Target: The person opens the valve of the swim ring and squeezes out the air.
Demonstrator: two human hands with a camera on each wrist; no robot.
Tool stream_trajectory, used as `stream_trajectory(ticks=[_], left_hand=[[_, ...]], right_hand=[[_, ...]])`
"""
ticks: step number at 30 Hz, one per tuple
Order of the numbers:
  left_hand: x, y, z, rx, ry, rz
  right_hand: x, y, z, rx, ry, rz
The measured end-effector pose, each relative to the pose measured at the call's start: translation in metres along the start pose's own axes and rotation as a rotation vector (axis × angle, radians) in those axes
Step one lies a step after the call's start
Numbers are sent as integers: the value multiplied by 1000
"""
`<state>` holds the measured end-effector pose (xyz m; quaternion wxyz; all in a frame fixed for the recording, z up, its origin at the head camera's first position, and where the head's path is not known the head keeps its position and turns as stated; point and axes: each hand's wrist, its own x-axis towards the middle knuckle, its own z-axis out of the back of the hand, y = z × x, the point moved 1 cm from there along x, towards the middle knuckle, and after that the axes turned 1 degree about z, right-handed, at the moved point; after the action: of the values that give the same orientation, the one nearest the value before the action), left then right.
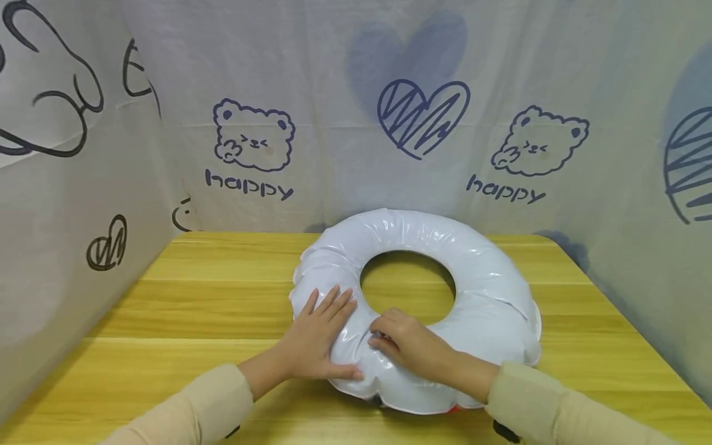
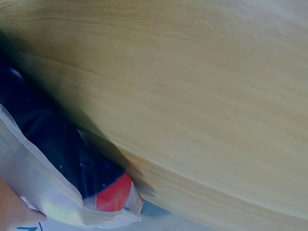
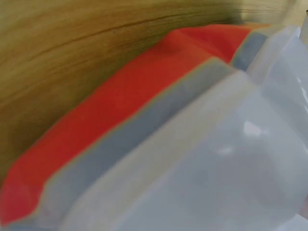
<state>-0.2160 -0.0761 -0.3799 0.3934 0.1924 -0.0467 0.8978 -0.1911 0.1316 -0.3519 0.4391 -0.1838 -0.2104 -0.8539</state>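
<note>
An inflated swim ring [image 1: 489, 278], glossy white on top with puckered seams, lies on the wooden table. My left hand [image 1: 319, 340] rests on its front left part, fingers spread and straight, thumb toward the front edge. Just beside it, my right hand [image 1: 414, 346] has curled fingers and pinches at the ring's surface between the hole and the front edge; the exact spot pinched is hidden by the fingers. In the left wrist view the ring's underside [image 2: 53, 139] shows dark blue with a red patch. A red band [image 3: 120, 91] runs below the white top in the right wrist view.
The yellow wood-grain table [image 1: 217, 296] extends on both sides of the ring. White cloth [image 1: 334, 123] printed with hearts, bears and "happy" hangs behind it and along both sides.
</note>
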Motion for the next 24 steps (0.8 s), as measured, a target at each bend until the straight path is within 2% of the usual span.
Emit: stream_trajectory(ticks=[5,12,18,24], left_hand=[[-1,-1,0,8,8,1],[-3,-2,-1,-62,74,19],[-6,-4,-2,-20,102,25],[-7,-4,-3,9,105,30]], right_hand=[[-3,-2,-1,54,-56,4],[-6,-3,-3,132,-112,-20],[-4,-6,3,254,-126,-148],[-4,-9,5,315,-74,-264]])
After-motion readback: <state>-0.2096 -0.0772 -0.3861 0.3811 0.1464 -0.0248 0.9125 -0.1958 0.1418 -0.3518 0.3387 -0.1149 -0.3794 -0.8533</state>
